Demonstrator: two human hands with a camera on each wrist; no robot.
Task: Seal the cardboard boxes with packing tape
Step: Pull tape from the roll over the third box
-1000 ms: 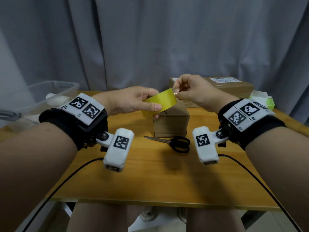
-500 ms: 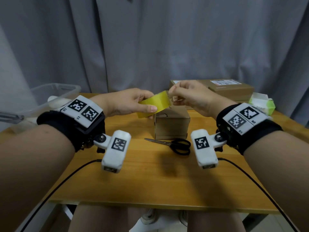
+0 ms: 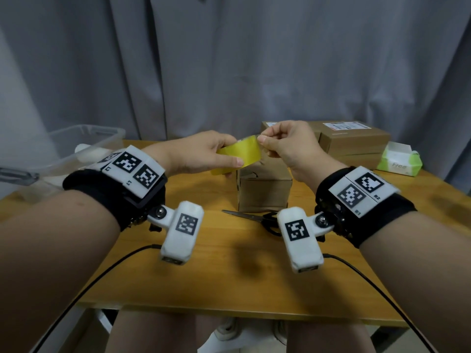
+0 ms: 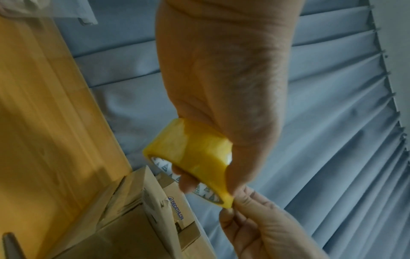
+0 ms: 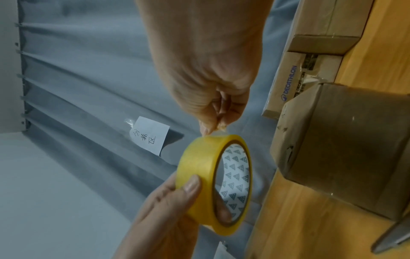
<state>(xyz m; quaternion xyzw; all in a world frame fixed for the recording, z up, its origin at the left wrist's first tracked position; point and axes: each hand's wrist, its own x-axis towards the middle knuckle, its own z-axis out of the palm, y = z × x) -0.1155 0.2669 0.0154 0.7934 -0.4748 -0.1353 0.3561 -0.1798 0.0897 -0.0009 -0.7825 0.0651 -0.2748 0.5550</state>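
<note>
Fingers point(image 5: 213, 208) of the left hand point(image 3: 201, 155) curl through the core of the yellow tape roll point(image 3: 240, 155), thumb pressed on its outer face. The right hand point(image 3: 288, 146) pinches the tape's loose end at the roll's rim between thumb and forefinger, other fingers curled. The roll hangs in the air between both hands, above the small cardboard box point(image 3: 265, 189), its open core facing roughly sideways toward that box. The box stands mid-table point(image 3: 229, 284) with scissors point(image 3: 257, 217) just in front. Flat cardboard boxes point(image 3: 354, 138) and a green tissue pack point(image 3: 398, 160) sit near the far right corner; a clear plastic bin point(image 3: 84, 143) sits at the far left edge.
</note>
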